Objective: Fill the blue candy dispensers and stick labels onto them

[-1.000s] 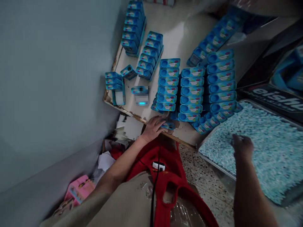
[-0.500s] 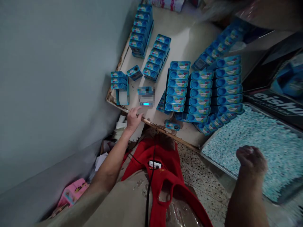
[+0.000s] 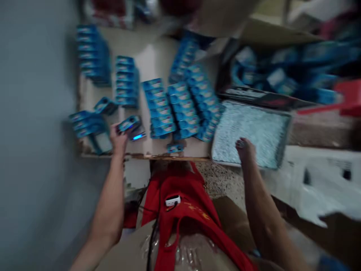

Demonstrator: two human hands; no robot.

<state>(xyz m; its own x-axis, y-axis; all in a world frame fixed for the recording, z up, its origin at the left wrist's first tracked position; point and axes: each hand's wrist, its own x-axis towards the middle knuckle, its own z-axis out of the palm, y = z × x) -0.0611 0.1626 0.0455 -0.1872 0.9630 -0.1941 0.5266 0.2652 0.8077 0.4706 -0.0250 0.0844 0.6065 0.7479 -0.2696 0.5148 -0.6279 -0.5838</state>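
My left hand (image 3: 119,138) is closed on the near-left end of a small blue box (image 3: 129,122), which is tilted at the digital scale (image 3: 138,134) with a lit blue display. Whether the box still touches the scale is blurred. Over a tray (image 3: 285,145) filled with small pale-blue pieces (image 3: 254,120), my right hand (image 3: 246,149) is closed, fingers curled. Something small and greyish shows at its fingertips, too blurred to name. Another blue box (image 3: 105,106) lies tilted behind my left hand, beside an open blue carton (image 3: 103,142) partly filled with boxes.
Rows of blue boxes (image 3: 159,109) stand across the table (image 3: 146,64). A single blue box (image 3: 175,148) lies near the table's front edge. Behind the tray is a dark carton (image 3: 254,92) with lettering. The grey wall (image 3: 36,113) borders the left side.
My left hand has closed on the box at the scale and tilted it. My right hand now lies over the pale-blue pieces, farther into the tray. The view has turned to the right.
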